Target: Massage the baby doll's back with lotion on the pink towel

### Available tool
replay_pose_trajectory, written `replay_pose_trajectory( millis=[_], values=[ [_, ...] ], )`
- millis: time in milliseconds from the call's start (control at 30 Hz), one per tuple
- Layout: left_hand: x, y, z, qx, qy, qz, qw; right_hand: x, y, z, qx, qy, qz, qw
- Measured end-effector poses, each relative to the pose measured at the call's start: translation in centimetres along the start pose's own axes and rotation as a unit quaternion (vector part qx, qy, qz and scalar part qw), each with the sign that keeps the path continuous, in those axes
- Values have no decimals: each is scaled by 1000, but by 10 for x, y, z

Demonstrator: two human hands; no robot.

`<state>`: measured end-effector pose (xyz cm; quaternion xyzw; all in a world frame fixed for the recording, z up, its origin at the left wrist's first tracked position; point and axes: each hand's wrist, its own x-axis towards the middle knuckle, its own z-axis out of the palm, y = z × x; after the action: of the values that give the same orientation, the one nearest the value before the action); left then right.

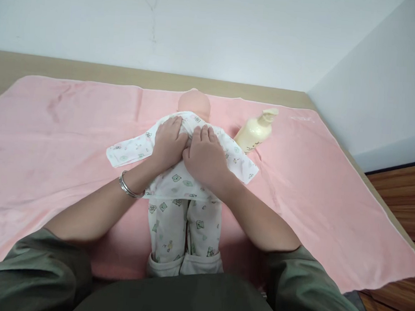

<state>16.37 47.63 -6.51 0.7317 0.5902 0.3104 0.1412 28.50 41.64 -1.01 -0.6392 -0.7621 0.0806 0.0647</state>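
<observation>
- Doll [194,103] lies lengthwise before us on the pink cloth [50,163].
- Left hand [170,143] and right hand [207,154] rest on its shirt [182,182], fingers extended, gripping nothing we can see.
- Step looks like two-handed pressing; next move probably calls for even contact.

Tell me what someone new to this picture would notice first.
Probably the pink-headed doll in white printed clothes, lying mid-picture on a pale pink fabric sheet, with the person's bare left hand and bare right hand palm-down on its top. Next might come the glossy cream pump bottle at the picture's right of the doll, then the shiny silver-coloured bangle on the left wrist.
</observation>
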Motion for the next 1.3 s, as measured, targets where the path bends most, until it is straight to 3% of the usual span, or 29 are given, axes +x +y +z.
replay_pose_trajectory(
  millis=[133,333,700,1067,1300],
  values=[
    [-5,5,-1,-2,16,-5,1000,11,10,0,39,-10,-9,999],
    [-7,5,-1,-4,17,0,1000,37,30,13,93,43,20,994],
    [-8,5,-1,-2,17,2,1000,38,31,21,103,70,6,992],
    [-9,10,-5,26,-12,-6,1000,38,33,15,79,59,-10,995],
    [-25,26,-13,35,-39,65,996,43,51,-3,86,-18,-66,994]
  ],
)
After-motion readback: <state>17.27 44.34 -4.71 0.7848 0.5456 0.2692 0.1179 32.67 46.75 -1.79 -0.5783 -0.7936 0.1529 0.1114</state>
